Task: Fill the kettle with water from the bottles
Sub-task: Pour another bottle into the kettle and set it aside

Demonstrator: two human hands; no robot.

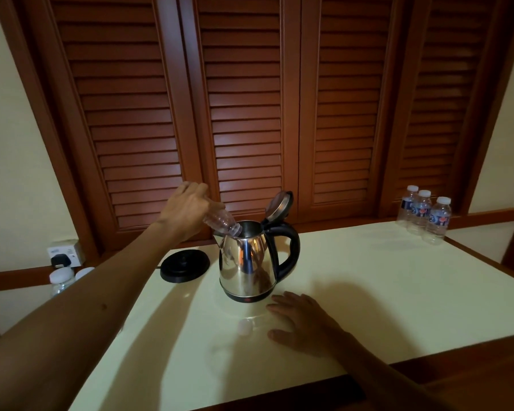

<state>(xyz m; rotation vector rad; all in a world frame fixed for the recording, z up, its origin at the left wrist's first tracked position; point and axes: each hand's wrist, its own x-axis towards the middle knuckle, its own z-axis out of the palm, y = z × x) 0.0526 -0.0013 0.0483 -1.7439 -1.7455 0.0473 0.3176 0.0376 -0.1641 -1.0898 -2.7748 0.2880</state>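
Your right hand (301,320) rests flat and empty on the table (398,292) just before the kettle (245,262), lid up. Your left hand (187,210) grips a tipped bottle (221,222), its mouth in the opening: you're pouring. Next, probably, fetch one of the three bottles (425,215) at the far right.

A pale table (368,292) carries a steel kettle (247,265) mid-table, its black base (185,265) nearer the left edge, three bottles (425,213) at the far right corner, a white cap (245,326) and the right hand (303,321) resting flat near the front edge.
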